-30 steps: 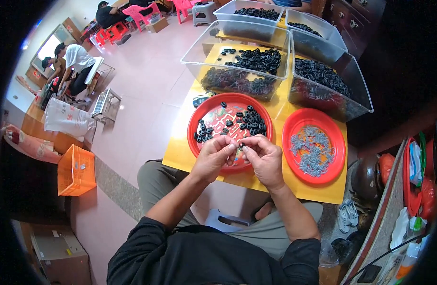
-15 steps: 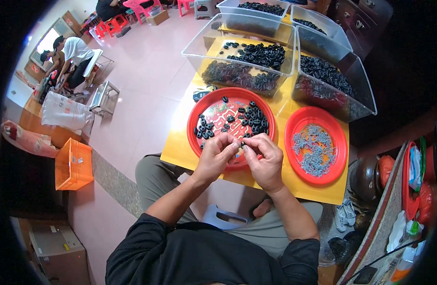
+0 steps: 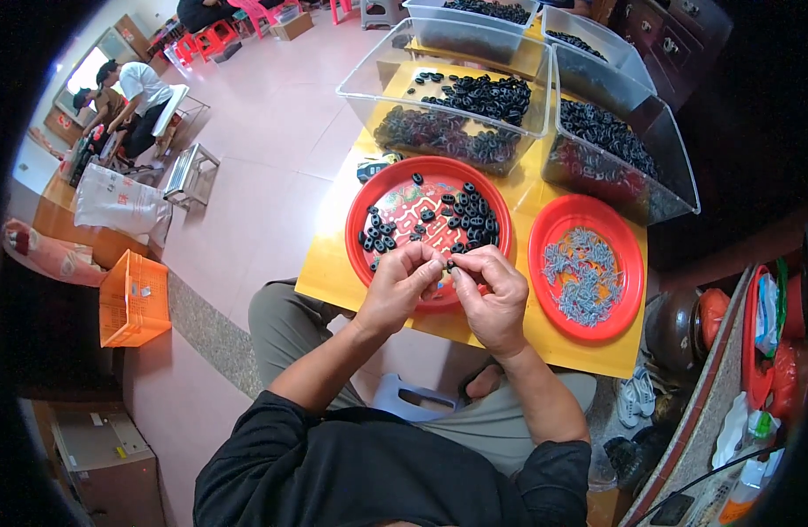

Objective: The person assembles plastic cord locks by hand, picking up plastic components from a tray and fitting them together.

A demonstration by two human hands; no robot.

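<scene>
Two hands: the left hand and right hand meet at the fingertips, both pinching one small dark piece above the near part of the round tray.
Red trays: two, one round tray and one oval tray to its right.
Black oval pieces: a dense group at the round tray's right, a smaller one at its left, a few between; they overlap too much for a sure count.
Grey pieces: one tangled spread in the oval tray, too fine to count.
Clear bins: four, all holding black pieces; the far ones are cut by the upper edge.
Hard to make out: the pinched piece, mostly covered by fingers; a yellow-and-black object beyond the round tray, its kind unclear.
Table edges: the near edge passes beneath the forearms; the oval tray lies close to the right edge.
Room: a narrow yellow gap between the trays, a wider strip left of the round one.
Floor at left: one orange crate, well apart from the table.
</scene>
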